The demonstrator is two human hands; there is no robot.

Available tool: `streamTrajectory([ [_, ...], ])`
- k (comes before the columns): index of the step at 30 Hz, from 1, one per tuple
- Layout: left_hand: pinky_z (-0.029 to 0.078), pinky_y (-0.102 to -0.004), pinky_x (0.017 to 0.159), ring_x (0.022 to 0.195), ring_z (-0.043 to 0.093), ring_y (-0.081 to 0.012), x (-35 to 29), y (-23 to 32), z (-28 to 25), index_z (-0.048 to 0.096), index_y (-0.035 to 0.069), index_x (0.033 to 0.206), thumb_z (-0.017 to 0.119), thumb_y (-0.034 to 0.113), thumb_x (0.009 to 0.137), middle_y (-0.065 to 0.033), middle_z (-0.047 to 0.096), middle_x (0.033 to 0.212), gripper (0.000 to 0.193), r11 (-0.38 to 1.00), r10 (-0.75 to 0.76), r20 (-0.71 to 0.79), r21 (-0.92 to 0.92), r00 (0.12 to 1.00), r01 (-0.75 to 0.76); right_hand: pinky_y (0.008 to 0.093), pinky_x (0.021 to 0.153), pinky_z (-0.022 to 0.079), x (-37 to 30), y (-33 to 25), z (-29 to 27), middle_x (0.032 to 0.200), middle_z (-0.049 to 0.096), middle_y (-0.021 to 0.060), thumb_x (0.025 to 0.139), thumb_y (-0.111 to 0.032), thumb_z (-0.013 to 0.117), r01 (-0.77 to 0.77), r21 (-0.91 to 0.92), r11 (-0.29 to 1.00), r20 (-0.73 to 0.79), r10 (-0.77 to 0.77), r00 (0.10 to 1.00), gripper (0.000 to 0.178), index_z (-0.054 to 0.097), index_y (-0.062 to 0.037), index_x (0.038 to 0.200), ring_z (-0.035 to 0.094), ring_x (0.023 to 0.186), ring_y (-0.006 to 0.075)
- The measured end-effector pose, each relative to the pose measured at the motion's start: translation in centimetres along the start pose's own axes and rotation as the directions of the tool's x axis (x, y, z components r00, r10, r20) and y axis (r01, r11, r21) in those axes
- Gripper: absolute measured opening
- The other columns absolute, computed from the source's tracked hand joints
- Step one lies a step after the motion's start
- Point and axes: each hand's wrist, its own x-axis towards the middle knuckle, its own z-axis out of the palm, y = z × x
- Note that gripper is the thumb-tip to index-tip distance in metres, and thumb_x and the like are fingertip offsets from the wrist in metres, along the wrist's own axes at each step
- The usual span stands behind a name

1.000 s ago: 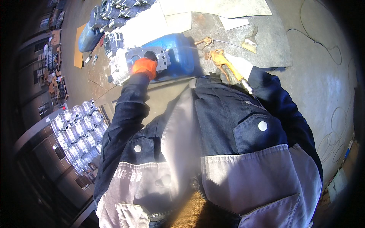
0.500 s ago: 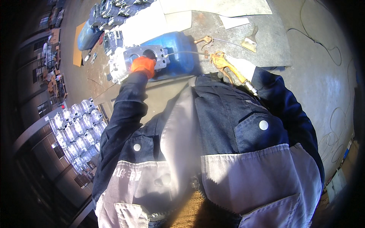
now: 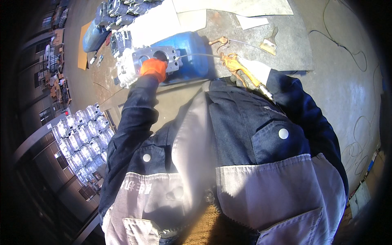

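Left grip (image 3: 154,68) clutches the metal casting (image 3: 141,61) atop the blue drum (image 3: 185,57); right grip (image 3: 241,67) squeezes an air gun (image 3: 230,61).

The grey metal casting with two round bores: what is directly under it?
The metal casting rests on a blue drum lying on its side. The left hand, in an orange glove, grips its near edge and hides that contact. What the drum itself rests on cannot be seen.
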Motion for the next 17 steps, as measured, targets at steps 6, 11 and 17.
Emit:
streamTrajectory([
  [6, 0.052, -0.0407, 0.083, 0.101, 0.064, -0.029, 0.2, -0.1, -0.1, 0.07, 0.015, 0.101, 0.064, 0.022, 0.077, -0.0109, 0.069, 0.102, 0.025, 1.0, -0.017, 0.014, -0.007, 1.0, 0.017, 0.0208, 0.079, 0.052, 0.3, 0.0, -1.0, 0.111, 0.064, 0.0093, 0.102, -0.029, 0.042, 0.045, 0.05, 0.998, 0.072, -0.048, 0.996, 0.04, 0.053, 0.0022, 0.125, 0.063, 0.095, 0.0117],
  [11, 0.052, -0.0408, 0.083, 0.101, 0.064, -0.029, 0.1, -0.2, 0.1, 0.07, 0.016, 0.101, 0.063, 0.021, 0.078, -0.0109, 0.069, 0.103, 0.025, 1.0, -0.007, -0.01, 0.009, 1.0, 0.007, 0.0202, 0.077, 0.053, 0.0, 0.1, -0.7, 0.11, 0.064, 0.0089, 0.102, -0.03, 0.044, 0.018, 0.062, 0.998, 0.024, -0.019, 1.0, 0.041, 0.053, 0.0022, 0.125, 0.063, 0.094, 0.0115],
  [17, 0.052, -0.0409, 0.084, 0.102, 0.064, -0.0287, 0.2, -0.4, 0.3, 0.07, 0.015, 0.102, 0.063, 0.021, 0.077, -0.0111, 0.069, 0.103, 0.027, 1.0, -0.015, 0.007, 0.003, 1.0, 0.015, 0.0242, 0.055, 0.051, 1.4, -0.1, -1.4, 0.097, 0.064, 0.0049, 0.099, -0.025, 0.051, -0.092, 0.049, 0.995, 0.007, 0.091, 0.996, 0.041, 0.048, -0.0043, 0.134, 0.061, 0.07, 0.0106],
])
